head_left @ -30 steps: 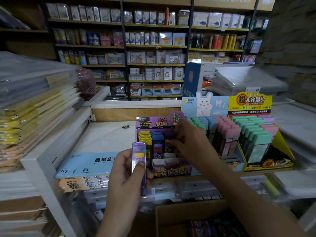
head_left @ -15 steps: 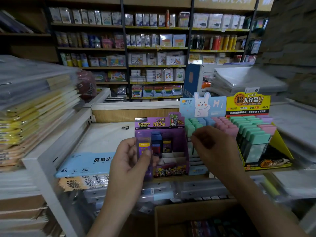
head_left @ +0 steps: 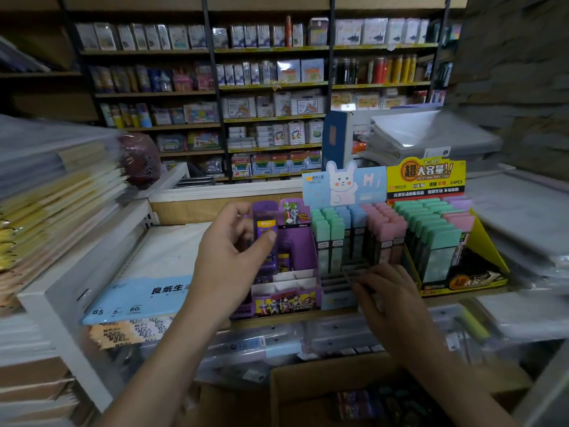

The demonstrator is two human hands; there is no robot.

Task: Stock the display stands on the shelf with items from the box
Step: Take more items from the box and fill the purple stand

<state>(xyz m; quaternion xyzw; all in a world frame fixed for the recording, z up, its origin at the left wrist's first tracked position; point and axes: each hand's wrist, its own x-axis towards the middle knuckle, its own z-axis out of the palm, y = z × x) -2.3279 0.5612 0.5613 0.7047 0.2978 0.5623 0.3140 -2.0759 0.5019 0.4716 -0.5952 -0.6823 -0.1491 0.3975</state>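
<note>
My left hand (head_left: 229, 260) holds a slim purple lead case (head_left: 264, 229) upright, above the back rows of the purple display stand (head_left: 289, 298) on the shelf. The stand's front white compartments are bare. My right hand (head_left: 385, 292) hangs lower, fingers loosely curled with nothing in them, in front of the pastel rabbit display stand (head_left: 345, 186) filled with green, blue and pink cases. A yellow display stand (head_left: 489, 248) with green cases sits to the right. The cardboard box (head_left: 311, 380) lies open below, with dark items inside.
Stacks of wrapped paper (head_left: 55, 192) fill the left shelf, and a blue-labelled paper pack (head_left: 138, 298) lies left of the purple stand. Plastic folders (head_left: 425, 134) pile up at the right. Stocked shelves (head_left: 271, 84) line the back wall.
My left hand has lifted the purple case up and over the purple stand. My right hand has pulled out of that stand and dropped rightward toward the shelf's front edge.
</note>
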